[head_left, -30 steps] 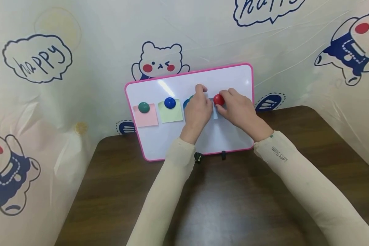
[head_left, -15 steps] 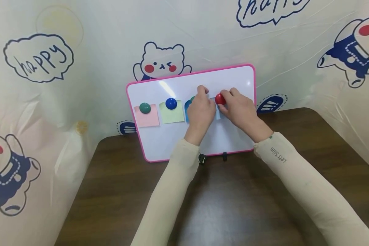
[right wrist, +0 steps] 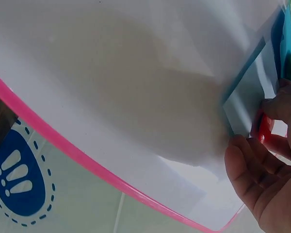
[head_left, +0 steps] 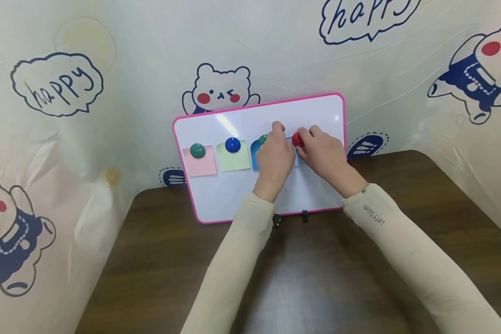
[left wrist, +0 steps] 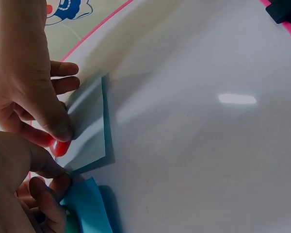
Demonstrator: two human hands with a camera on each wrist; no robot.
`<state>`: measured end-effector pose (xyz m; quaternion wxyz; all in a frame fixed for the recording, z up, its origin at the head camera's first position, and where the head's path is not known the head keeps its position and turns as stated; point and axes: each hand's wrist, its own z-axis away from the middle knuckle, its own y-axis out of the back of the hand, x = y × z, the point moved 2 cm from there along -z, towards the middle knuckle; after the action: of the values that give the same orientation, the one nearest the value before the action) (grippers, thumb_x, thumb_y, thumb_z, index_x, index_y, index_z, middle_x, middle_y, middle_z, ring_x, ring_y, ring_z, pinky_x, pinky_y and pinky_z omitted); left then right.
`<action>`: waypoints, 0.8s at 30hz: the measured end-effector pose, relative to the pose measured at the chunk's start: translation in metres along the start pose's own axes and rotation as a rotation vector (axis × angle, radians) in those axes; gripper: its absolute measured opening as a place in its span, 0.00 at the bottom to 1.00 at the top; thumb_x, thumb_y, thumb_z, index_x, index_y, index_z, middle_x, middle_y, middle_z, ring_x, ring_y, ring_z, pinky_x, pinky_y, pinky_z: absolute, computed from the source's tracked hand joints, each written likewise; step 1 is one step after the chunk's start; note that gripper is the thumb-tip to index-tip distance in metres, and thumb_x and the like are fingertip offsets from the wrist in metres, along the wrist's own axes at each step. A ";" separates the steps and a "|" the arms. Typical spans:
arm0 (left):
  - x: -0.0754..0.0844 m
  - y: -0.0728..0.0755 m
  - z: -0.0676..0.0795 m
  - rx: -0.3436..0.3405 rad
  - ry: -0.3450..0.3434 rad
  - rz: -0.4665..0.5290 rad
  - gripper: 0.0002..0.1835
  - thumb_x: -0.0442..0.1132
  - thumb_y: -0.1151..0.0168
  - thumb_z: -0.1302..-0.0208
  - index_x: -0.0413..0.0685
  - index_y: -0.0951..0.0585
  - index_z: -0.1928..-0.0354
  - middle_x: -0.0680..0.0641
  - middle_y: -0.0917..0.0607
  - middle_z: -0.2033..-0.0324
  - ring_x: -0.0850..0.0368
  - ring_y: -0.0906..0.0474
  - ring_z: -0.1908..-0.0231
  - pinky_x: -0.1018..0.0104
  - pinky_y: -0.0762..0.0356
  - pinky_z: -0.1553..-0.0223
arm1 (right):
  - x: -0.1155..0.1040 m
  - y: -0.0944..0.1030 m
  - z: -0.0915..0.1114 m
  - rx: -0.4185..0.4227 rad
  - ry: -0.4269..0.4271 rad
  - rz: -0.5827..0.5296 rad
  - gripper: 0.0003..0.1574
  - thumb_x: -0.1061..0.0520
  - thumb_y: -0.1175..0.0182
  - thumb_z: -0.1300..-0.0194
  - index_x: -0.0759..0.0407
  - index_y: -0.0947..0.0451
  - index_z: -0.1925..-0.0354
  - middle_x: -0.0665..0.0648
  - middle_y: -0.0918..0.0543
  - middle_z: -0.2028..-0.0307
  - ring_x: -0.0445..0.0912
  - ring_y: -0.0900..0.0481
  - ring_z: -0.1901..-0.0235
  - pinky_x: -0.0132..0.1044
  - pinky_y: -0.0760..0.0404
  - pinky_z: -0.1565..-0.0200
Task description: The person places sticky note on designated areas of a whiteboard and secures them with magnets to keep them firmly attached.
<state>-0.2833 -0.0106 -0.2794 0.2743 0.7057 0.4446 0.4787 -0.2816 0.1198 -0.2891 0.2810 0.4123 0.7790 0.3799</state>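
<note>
A pink-framed whiteboard leans against the wall. In the head view my right hand pinches a round red magnet between thumb and fingers. The magnet sits at the upper edge of a pale blue sticky note, which lies slightly raised from the board. My left hand pinches that note's corner, thumb and finger meeting at it in the left wrist view. Under the left hand, a darker blue sticky note with a green magnet is partly hidden.
Left on the board, a pink sticky note hangs under a green magnet, and a light green note under a blue magnet. Small black feet support the board on the dark wooden table. Behind is a cartoon-printed cloth.
The left hand has shifted slightly right along the board. The right hand stays at the red magnet, its fingers now covering more of it. The head view has shifted a little.
</note>
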 end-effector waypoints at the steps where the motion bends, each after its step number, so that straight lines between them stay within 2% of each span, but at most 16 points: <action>1: 0.000 0.000 0.000 0.000 0.003 -0.004 0.17 0.44 0.38 0.29 0.48 0.29 0.44 0.51 0.23 0.74 0.60 0.28 0.80 0.70 0.25 0.76 | 0.000 -0.002 -0.001 0.005 0.012 0.008 0.30 0.54 0.30 0.36 0.64 0.27 0.41 0.67 0.19 0.58 0.57 0.18 0.68 0.50 0.15 0.62; 8: -0.007 0.003 -0.001 -0.007 -0.017 0.014 0.18 0.42 0.39 0.28 0.47 0.28 0.42 0.49 0.20 0.68 0.60 0.27 0.79 0.70 0.24 0.76 | -0.001 -0.009 -0.002 -0.001 0.030 0.020 0.31 0.54 0.30 0.36 0.64 0.28 0.39 0.67 0.16 0.60 0.57 0.16 0.70 0.48 0.14 0.63; 13: -0.019 0.008 0.001 0.038 -0.138 0.018 0.16 0.40 0.44 0.25 0.46 0.27 0.40 0.46 0.17 0.61 0.59 0.29 0.81 0.70 0.26 0.77 | -0.004 -0.006 0.001 0.042 0.058 -0.023 0.33 0.55 0.32 0.35 0.63 0.28 0.36 0.67 0.16 0.60 0.55 0.18 0.73 0.46 0.15 0.66; 16: -0.028 0.011 0.007 0.105 -0.231 0.014 0.15 0.39 0.44 0.25 0.46 0.25 0.40 0.45 0.16 0.55 0.59 0.28 0.80 0.71 0.26 0.77 | -0.007 -0.003 0.008 0.088 0.086 -0.056 0.32 0.56 0.32 0.35 0.62 0.28 0.36 0.65 0.17 0.59 0.54 0.19 0.71 0.45 0.15 0.66; 19: -0.036 0.015 0.021 0.183 -0.316 0.007 0.16 0.39 0.41 0.27 0.44 0.23 0.41 0.44 0.16 0.50 0.57 0.20 0.71 0.70 0.21 0.72 | -0.010 -0.001 0.020 0.131 0.085 -0.078 0.34 0.56 0.30 0.38 0.61 0.28 0.36 0.66 0.18 0.56 0.56 0.18 0.66 0.47 0.15 0.63; 21: -0.042 0.018 0.033 0.233 -0.373 -0.001 0.18 0.39 0.38 0.29 0.42 0.23 0.41 0.43 0.16 0.47 0.54 0.16 0.62 0.67 0.17 0.67 | -0.011 0.001 0.031 0.144 0.067 -0.085 0.39 0.55 0.28 0.40 0.59 0.30 0.34 0.68 0.20 0.49 0.59 0.18 0.56 0.53 0.16 0.55; 24: -0.051 0.022 0.052 0.275 -0.436 -0.025 0.23 0.41 0.35 0.32 0.41 0.25 0.38 0.42 0.19 0.42 0.49 0.17 0.49 0.61 0.16 0.58 | -0.012 0.003 0.048 0.124 0.045 -0.063 0.47 0.50 0.27 0.42 0.55 0.35 0.29 0.71 0.29 0.37 0.64 0.27 0.40 0.63 0.28 0.41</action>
<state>-0.2349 -0.0640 -0.3045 0.2709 0.8173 0.4448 0.2467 -0.2381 0.1278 -0.3118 0.2492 0.3957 0.8197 0.3307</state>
